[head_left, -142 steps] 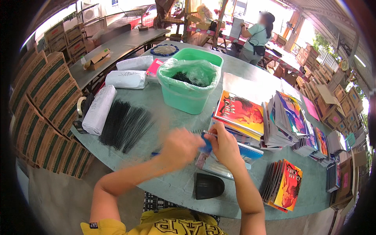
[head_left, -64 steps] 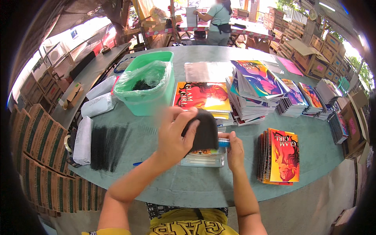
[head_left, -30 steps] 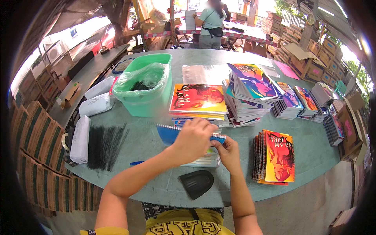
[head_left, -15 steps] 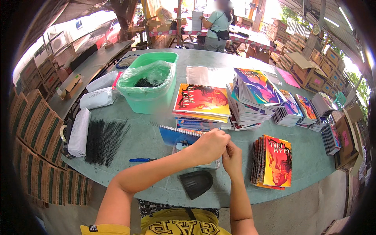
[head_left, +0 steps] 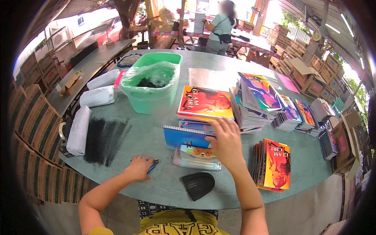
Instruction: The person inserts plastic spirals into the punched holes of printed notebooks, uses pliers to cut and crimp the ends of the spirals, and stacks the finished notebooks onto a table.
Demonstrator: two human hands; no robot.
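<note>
Grey-green and round, the table [head_left: 156, 188] carries everything at hand. The left hand [head_left: 138, 167] lies low on its near part, fingers curled over a small blue tool [head_left: 151, 168] whose tip pokes out to the right; whether it grips the tool or only covers it I cannot tell. The right hand [head_left: 226, 141] is spread open, palm down, holding nothing, its fingers resting on the right end of a blue spiral-bound notebook [head_left: 184, 137] that lies just in front of a stack topped by an orange and red cover [head_left: 205, 102]. Just nearer than the blue notebook lies a clear-wrapped packet with a cartoon picture [head_left: 197, 157], and nearer still, close to the table's edge, a black scoop-shaped piece [head_left: 197, 185]. Left of the left hand is a spread of black binding coils [head_left: 103, 139] beside a white wrapped roll [head_left: 79, 131]. A green tub lined with a clear bag [head_left: 150, 86] stands farther back, and more notebook stacks [head_left: 258, 102] fill the right side.
</note>
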